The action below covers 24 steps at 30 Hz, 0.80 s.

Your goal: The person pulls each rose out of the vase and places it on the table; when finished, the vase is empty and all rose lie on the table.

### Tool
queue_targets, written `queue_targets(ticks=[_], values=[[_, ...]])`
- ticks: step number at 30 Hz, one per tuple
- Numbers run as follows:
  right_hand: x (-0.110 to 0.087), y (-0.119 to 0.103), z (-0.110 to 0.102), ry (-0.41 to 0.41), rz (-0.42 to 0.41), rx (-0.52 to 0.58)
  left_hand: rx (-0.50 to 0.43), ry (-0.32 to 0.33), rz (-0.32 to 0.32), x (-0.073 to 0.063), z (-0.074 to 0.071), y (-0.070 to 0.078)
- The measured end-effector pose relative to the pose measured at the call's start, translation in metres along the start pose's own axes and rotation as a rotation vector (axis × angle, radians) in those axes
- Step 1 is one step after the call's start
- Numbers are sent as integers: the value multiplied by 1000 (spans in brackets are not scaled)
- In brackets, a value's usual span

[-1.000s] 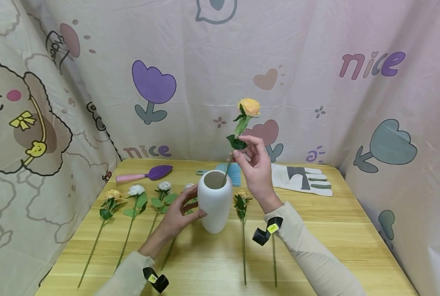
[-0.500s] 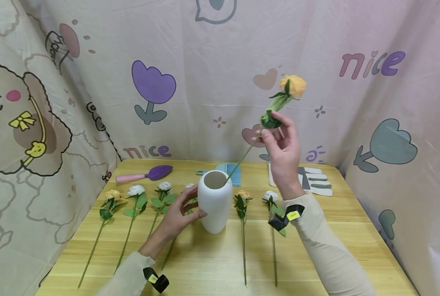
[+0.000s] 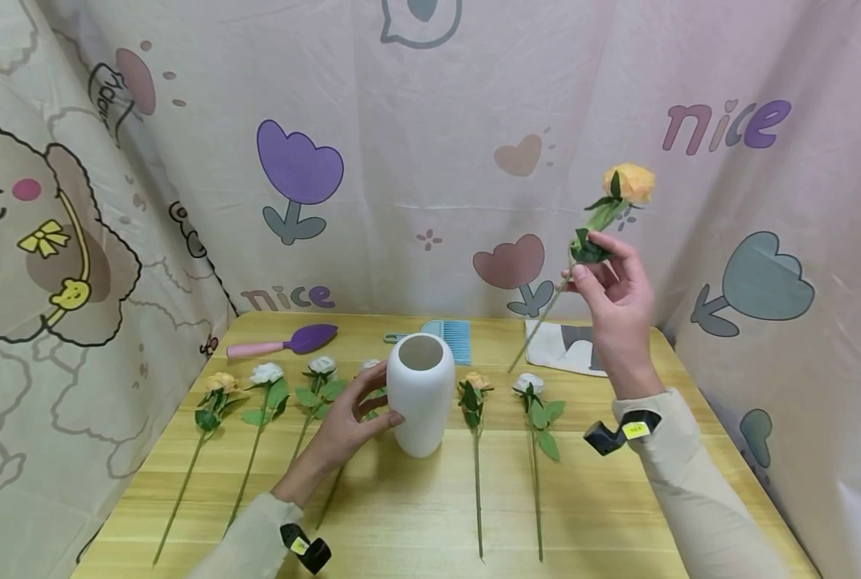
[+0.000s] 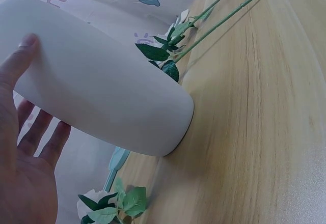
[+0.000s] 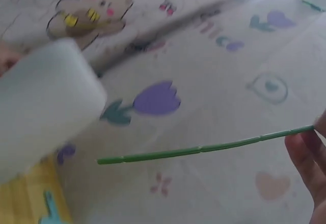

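Observation:
A white vase (image 3: pixel 421 402) stands upright on the table, its mouth showing no stem inside. My left hand (image 3: pixel 350 418) holds it from the left side; in the left wrist view the thumb (image 4: pixel 20 58) lies on the near wall and the other fingers reach behind. To the right of the vase and above the table, my right hand (image 3: pixel 618 301) pinches the stem of a yellow rose (image 3: pixel 629 183) just under its leaves. The rose leans right, bloom up. Its bare stem (image 5: pixel 198 149) ends in the air, apart from the vase, in the right wrist view.
Left of the vase lie a yellow rose (image 3: pixel 220 383) and several white roses (image 3: pixel 266 373). Right of it lie another yellow rose (image 3: pixel 477 382) and a white rose (image 3: pixel 529 384). Behind are a purple trowel (image 3: pixel 313 338), a blue comb-like tool (image 3: pixel 456 341) and a glove (image 3: pixel 549 346).
The yellow rose's stem has come out of the vase mouth. My right hand has carried the rose up and to the right. The left hand and vase have stayed in place.

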State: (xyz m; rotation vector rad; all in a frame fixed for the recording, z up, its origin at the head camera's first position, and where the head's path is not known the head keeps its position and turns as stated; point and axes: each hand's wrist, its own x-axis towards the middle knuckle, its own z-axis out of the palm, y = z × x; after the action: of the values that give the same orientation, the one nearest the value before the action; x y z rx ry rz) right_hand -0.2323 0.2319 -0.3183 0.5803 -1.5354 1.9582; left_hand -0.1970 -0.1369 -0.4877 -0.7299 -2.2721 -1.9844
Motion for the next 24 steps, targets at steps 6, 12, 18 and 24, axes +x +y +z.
queue_targets(ticks=[6,12,18,24], values=[[-18,5,-43,-43,98,-182,7,2,-9,0,-1,-1],[-37,15,-81,-103,157,-352,5,0,-4,0,-1,-2],[-57,20,-111,-143,212,-541,0,1,-5,0,0,-2],[-78,32,-134,-172,283,-662,4,2,-6,0,0,-2]])
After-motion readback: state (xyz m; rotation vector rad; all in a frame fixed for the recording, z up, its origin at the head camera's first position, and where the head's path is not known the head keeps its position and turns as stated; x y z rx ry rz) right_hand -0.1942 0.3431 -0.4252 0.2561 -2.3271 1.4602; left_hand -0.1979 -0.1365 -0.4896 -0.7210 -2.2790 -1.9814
